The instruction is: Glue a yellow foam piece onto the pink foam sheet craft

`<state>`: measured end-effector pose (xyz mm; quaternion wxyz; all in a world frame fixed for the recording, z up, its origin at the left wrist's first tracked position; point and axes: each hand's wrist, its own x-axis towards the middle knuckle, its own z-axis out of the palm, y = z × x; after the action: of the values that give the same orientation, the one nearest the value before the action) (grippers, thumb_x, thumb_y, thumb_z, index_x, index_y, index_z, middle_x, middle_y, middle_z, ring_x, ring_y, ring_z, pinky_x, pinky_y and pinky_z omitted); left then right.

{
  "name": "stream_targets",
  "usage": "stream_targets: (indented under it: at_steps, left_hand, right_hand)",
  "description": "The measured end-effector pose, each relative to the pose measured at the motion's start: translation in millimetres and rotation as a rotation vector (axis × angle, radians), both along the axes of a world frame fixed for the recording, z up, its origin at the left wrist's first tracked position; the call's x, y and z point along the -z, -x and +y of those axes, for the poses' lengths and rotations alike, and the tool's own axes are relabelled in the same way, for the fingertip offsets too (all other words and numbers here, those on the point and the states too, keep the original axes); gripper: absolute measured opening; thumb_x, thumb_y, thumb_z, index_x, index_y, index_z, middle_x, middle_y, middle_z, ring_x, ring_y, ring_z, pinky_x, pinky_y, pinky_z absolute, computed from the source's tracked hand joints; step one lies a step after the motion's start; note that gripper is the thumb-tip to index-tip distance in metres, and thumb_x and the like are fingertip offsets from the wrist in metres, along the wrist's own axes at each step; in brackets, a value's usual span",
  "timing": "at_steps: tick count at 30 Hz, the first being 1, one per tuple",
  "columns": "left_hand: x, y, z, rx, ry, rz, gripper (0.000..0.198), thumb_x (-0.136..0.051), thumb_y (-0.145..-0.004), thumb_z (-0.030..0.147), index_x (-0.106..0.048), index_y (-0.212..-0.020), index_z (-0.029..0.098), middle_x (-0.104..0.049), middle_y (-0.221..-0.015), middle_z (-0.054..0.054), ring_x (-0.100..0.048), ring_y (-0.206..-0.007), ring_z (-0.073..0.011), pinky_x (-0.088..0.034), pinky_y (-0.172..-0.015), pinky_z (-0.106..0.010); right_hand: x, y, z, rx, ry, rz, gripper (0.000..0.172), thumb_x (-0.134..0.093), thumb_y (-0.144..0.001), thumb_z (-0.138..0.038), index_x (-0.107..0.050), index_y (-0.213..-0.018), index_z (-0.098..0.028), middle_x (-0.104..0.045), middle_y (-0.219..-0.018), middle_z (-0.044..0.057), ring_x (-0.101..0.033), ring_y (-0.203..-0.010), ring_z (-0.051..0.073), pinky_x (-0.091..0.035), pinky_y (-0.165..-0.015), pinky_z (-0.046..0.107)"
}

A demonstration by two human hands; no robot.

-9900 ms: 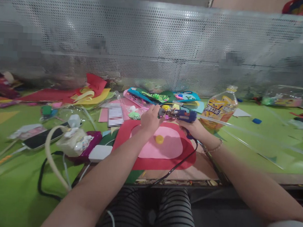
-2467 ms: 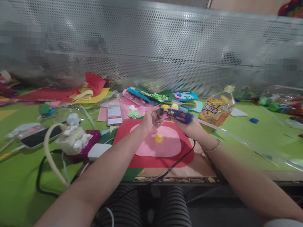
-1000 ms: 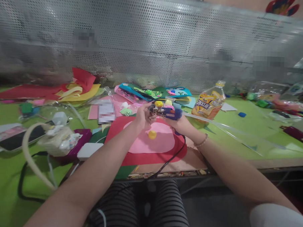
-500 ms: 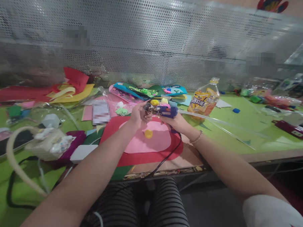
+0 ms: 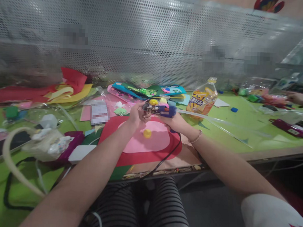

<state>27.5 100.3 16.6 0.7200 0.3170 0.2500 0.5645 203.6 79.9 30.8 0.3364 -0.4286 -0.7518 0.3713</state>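
My right hand [image 5: 175, 120] is wrapped round a blue hot glue gun [image 5: 166, 110], which points left. A long clear glue stick [image 5: 199, 114] runs out of its back end, and a black cord [image 5: 166, 156] hangs below. At the gun's nozzle my left hand [image 5: 138, 115] is closed, its fingers pinched by a small dark thing that I cannot make out. Below both hands lies a pink paper shape [image 5: 150, 144] on a larger red paper shape [image 5: 175, 153]. A small yellow piece [image 5: 147, 133] sits on the pink paper.
A bottle of orange drink [image 5: 202, 99] stands at the back right. Blue and green decorated pieces [image 5: 147, 90] lie behind my hands. Red paper [image 5: 24, 92], a purple power strip [image 5: 76, 140] and cables are on the left. Another person's hand [image 5: 296, 97] shows at far right.
The view has shifted slightly. My hands keep the same hold at the glue gun's nozzle. Another person's hand has come into view at the far right.
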Motion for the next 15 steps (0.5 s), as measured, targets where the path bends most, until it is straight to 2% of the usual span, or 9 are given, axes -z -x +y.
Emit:
stream_targets:
  at_steps: [7,15]
  left_hand:
    - [-0.6,-1.4,-2.4,-0.017,0.002,-0.010,0.015,-0.049,-0.068,0.029,-0.046,-0.061,0.016,-0.039,-0.047,0.003,-0.031,-0.034,-0.0056,-0.023,-0.033,-0.019]
    - [-1.0,-2.5,-3.9,-0.013,0.007,-0.035,0.016,-0.045,-0.069,0.029,-0.045,-0.060,0.016,-0.037,-0.046,0.002,-0.029,-0.034,-0.0059,-0.023,-0.034,-0.019]
  right_hand:
    - [-2.5,-1.4,-3.0,-0.028,0.024,0.016,0.033,-0.056,-0.070,-0.045,-0.047,-0.055,-0.017,-0.043,-0.039,-0.004,-0.040,-0.035,0.007,-0.032,-0.037,0.020]
    - [-5.9,-5.9,-4.6,-0.046,-0.052,0.015,0.031,-0.057,-0.071,-0.045,-0.056,-0.062,-0.016,-0.044,-0.037,-0.004,-0.041,-0.035,0.009,-0.033,-0.041,0.023]
